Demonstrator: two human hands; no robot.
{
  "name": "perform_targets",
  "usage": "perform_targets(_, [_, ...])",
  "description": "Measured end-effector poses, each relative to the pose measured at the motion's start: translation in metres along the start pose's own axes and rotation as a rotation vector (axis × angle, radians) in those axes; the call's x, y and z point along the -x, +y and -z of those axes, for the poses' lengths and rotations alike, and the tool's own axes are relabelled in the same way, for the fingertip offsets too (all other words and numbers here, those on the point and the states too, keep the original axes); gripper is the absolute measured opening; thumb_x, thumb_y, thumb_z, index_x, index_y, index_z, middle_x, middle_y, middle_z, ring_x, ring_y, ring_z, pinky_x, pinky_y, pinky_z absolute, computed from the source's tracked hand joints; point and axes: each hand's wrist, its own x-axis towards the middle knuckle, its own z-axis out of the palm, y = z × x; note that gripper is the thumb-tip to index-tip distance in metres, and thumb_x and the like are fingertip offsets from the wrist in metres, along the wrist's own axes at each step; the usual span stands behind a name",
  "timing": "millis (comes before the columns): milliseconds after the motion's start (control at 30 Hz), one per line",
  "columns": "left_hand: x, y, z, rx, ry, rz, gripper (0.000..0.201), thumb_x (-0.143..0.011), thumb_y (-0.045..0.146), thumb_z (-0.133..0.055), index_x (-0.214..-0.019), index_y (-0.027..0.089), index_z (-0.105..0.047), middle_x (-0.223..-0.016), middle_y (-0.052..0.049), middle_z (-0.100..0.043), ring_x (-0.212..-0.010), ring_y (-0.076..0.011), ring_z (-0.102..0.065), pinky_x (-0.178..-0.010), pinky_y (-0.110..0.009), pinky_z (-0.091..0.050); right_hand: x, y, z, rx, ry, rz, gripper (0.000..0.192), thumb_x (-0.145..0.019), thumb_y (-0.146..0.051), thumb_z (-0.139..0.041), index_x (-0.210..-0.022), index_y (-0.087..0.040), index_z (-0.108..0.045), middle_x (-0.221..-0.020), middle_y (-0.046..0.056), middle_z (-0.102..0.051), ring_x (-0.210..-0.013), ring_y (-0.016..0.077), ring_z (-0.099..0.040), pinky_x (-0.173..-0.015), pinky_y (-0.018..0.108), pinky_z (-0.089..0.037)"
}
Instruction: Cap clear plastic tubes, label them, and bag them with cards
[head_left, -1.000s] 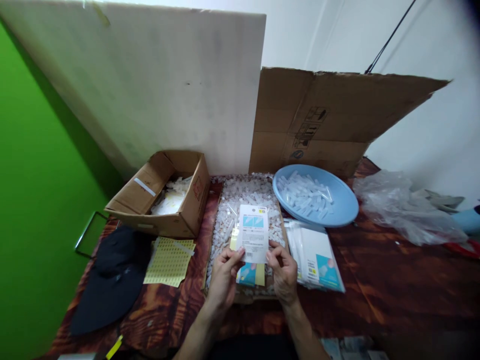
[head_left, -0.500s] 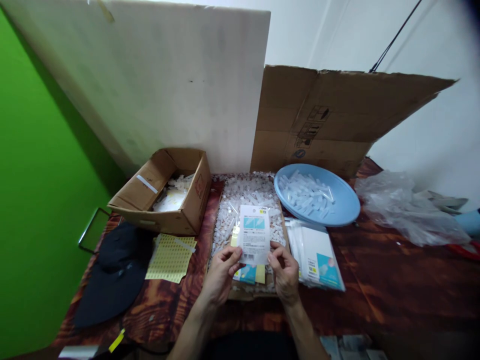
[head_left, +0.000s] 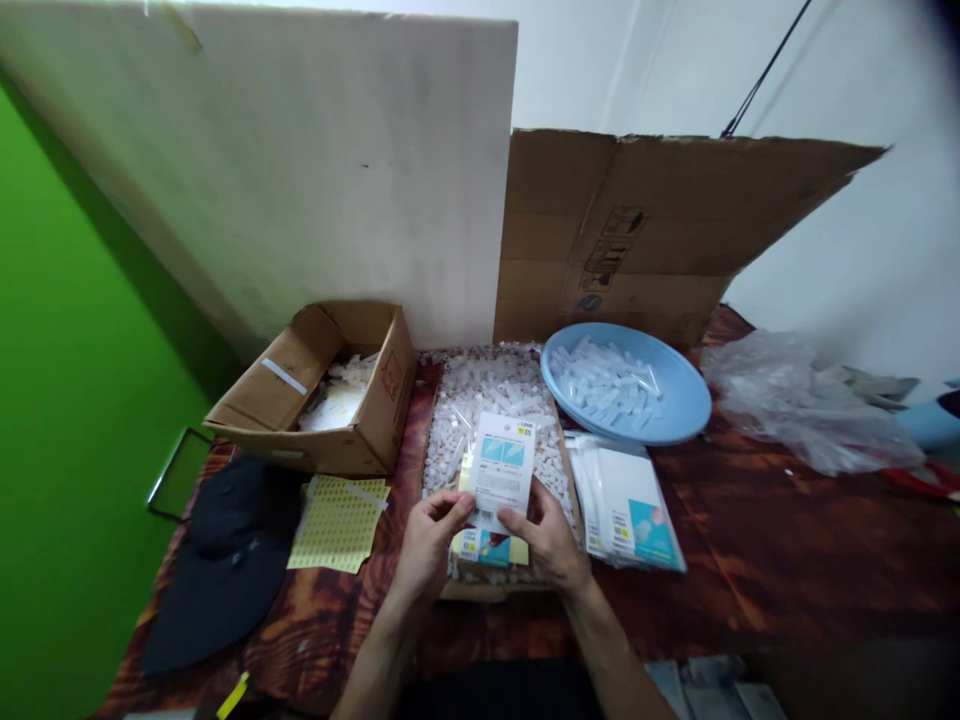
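Between my two hands a printed white packaging card (head_left: 504, 462) is held up, its text and two blue pictures facing me. My left hand (head_left: 433, 535) pinches its lower left edge. The thumb of my right hand (head_left: 546, 535) lies on the lower right part of the card, the fingers behind it. Beneath the card a blue-and-white printed packet (head_left: 491, 550) and a yellow sheet partly show. They lie on a cardboard tray (head_left: 484, 592) spread with many small white pieces (head_left: 491, 375).
A cardboard box (head_left: 375, 430) with white scraps stands left, near a yellow sticker sheet (head_left: 339, 525) and a black cap (head_left: 225, 560). A blue basin (head_left: 686, 400) of white strips, stacked packets (head_left: 622, 490) and a clear plastic bag (head_left: 787, 400) are on the right.
My right thumb has moved from the card's right edge inward over its lower front. The card has tilted slightly, and the whole view has shifted a little.
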Motion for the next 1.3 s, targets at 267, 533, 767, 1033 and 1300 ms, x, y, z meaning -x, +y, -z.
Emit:
perform_targets(267, [0.001,0.001,0.008,0.004,-0.007,0.01,0.035,-0.061,0.039,-0.094,-0.072,0.012,-0.075,-0.073,-0.004,-0.07,-0.069,-0.013,-0.062,-0.066,-0.021,-0.052,0.001,-0.002,0.006,-0.165,-0.112,-0.088,0.023,-0.08,-0.034,-0.083,-0.093,-0.021,-0.07,-0.1,0.006,-0.074,-0.083,0.0225,-0.07,-0.06,0.03,-0.061])
perform_targets(533, [0.003,0.003,0.003,0.039,-0.078,0.057,0.034,-0.062,0.038,-0.094,-0.068,0.012,-0.073,-0.07,-0.004,-0.068,-0.066,-0.0128,-0.061,-0.066,-0.023,-0.051,0.007,0.014,0.01,-0.236,-0.099,-0.123,0.047,-0.071,-0.06,-0.083,-0.098,-0.023,-0.073,-0.088,0.006,-0.075,-0.091,0.028,-0.071,-0.074,0.039,-0.06])
perform_targets(767, [0.0,0.004,0.008,0.022,-0.025,0.02,0.034,-0.062,0.038,-0.094,-0.072,0.012,-0.075,-0.073,-0.004,-0.07,-0.069,-0.0129,-0.063,-0.066,-0.021,-0.051,0.007,0.007,0.003,-0.17,-0.023,-0.098,0.045,-0.084,-0.065,-0.067,-0.084,-0.02,-0.069,-0.076,0.007,-0.071,-0.076,0.0251,-0.069,-0.062,0.035,-0.057])
perform_targets(1033, [0.003,0.001,0.006,0.003,-0.02,0.026,0.034,-0.063,0.037,-0.093,-0.074,0.012,-0.075,-0.074,-0.004,-0.07,-0.068,-0.0133,-0.063,-0.066,-0.022,-0.053,0.008,0.0,0.002,-0.156,0.004,-0.031,0.035,-0.076,-0.046,-0.083,-0.071,-0.022,-0.059,-0.054,-0.005,-0.055,-0.042,0.0105,-0.046,-0.042,0.021,-0.04])
perform_targets(1300, [0.004,0.0,0.002,0.039,-0.043,0.049,0.033,-0.065,0.038,-0.092,-0.076,0.013,-0.074,-0.075,-0.004,-0.07,-0.068,-0.0133,-0.064,-0.065,-0.022,-0.052,0.011,0.002,0.0,-0.187,0.044,-0.022,0.034,-0.081,-0.055,-0.075,-0.075,-0.024,-0.064,-0.06,0.001,-0.064,-0.057,0.0212,-0.063,-0.057,0.034,-0.055])
